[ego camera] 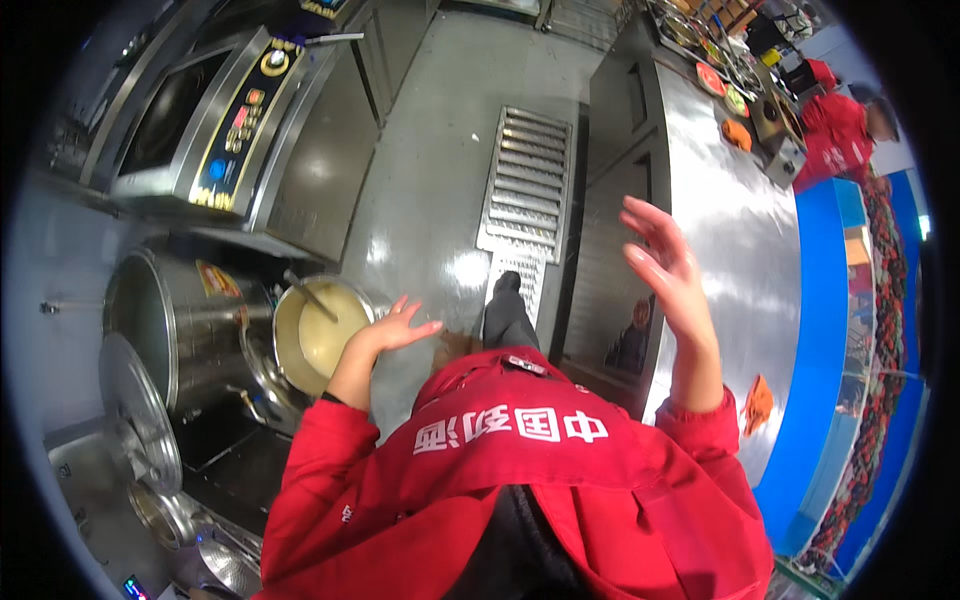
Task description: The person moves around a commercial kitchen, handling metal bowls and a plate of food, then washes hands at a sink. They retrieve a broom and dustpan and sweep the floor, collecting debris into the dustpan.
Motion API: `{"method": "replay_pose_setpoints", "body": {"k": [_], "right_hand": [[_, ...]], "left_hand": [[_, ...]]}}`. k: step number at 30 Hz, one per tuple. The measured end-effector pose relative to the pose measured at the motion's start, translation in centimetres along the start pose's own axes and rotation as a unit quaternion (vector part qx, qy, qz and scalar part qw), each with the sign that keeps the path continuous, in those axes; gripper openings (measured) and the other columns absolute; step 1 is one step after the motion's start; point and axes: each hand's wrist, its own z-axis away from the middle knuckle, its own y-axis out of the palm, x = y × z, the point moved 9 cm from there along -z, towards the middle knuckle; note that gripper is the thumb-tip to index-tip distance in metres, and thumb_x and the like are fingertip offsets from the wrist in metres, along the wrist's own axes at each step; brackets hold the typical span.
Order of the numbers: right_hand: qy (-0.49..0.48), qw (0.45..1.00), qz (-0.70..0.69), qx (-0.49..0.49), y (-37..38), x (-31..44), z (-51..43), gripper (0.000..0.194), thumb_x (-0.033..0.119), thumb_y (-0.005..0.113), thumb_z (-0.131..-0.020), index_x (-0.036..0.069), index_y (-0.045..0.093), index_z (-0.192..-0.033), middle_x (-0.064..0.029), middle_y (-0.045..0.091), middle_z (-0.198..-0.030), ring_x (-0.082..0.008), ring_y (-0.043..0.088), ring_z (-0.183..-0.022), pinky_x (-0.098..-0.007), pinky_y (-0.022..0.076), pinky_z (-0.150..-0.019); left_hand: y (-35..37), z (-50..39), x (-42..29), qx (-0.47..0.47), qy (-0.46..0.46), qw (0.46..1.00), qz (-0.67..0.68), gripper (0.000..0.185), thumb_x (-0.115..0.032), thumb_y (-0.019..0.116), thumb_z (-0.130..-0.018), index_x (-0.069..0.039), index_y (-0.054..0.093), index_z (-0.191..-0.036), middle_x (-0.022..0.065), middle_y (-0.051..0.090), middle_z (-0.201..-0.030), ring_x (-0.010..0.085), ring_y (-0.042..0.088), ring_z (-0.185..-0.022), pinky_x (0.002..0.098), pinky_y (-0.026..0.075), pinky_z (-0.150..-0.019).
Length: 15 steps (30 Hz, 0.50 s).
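My left hand (394, 330) hangs in the air with its fingers apart and nothing in it. Just left of it is a metal pot (285, 337) of pale yellowish liquid (330, 345), with a handled utensil (311, 296) standing in it. My right hand (664, 255) is raised near the edge of the stainless steel counter (739, 292), its fingers spread, also holding nothing. An orange cloth (758, 405) lies on that counter, right of my right forearm. I wear a red jacket and a red apron (510, 442) with white writing.
A large stockpot (202, 315) with a lid (142, 412) leaning by it stands at the left. Beyond it is a cooker with a control panel (244, 124). A floor drain grate (529, 180) lies ahead. A person in red (836, 135) stands past the counter, near another orange cloth (736, 135).
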Motion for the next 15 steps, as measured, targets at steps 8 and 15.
{"method": "replay_pose_setpoints", "body": {"k": [8,15], "right_hand": [[-0.234,0.878,-0.224,0.352,1.3,13.7,-14.1,0.075,0.033,0.068,-0.069,-0.002,0.034,-0.126,-0.0188,0.041,-0.124,-0.0273,0.045,-0.112,-0.0369,0.0394,-0.088],[-0.302,0.750,-0.261,0.528,8.4,14.7,-28.8,0.064,0.026,0.065,-0.069,0.000,0.039,-0.121,-0.0174,0.048,-0.115,-0.0256,0.050,-0.105,-0.0365,0.0419,-0.084]], "left_hand": [[-10.8,-12.8,-2.1,0.001,-0.038,0.999,0.011,0.072,-0.056,0.040,-0.082,-0.008,0.028,-0.133,0.0196,0.019,-0.139,0.0354,0.014,-0.129,0.0390,0.020,-0.105],[-13.6,-19.5,6.3,-0.005,-0.125,0.954,0.274,0.054,-0.037,0.041,-0.087,0.001,0.039,-0.126,0.0197,0.036,-0.131,0.0305,0.030,-0.124,0.0372,0.021,-0.103]]}}
